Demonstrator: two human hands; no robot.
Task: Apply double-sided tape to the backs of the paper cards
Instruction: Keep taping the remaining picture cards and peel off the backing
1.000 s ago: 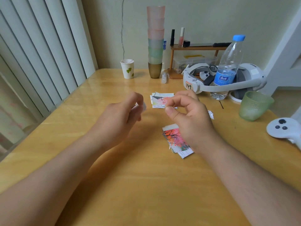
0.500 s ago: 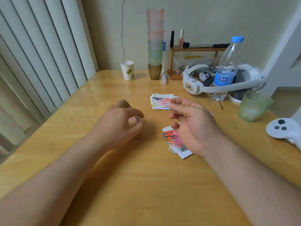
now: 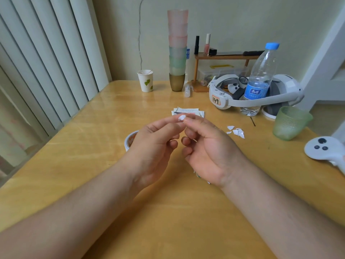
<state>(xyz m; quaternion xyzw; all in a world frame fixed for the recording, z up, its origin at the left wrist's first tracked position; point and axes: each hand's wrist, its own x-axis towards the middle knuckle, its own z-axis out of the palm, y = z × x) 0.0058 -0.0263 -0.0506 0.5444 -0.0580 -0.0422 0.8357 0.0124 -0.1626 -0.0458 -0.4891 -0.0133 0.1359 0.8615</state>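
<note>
Mid-task, I'd judge: left hand [image 3: 155,144] & right hand [image 3: 207,146] meet, fingertips pinching a small white tape scrap [image 3: 181,117], card stack [image 3: 187,111] just beyond them, tape roll [image 3: 130,140] behind left hand, peeled liner bits [image 3: 237,130] right of right hand.

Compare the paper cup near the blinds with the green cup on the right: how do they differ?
The paper cup is white, opaque, printed with green leaves; the green cup is translucent, textured and plain. The paper cup stands far back near the wall; the green cup stands nearer the person. Both stand upright on the table.
</note>
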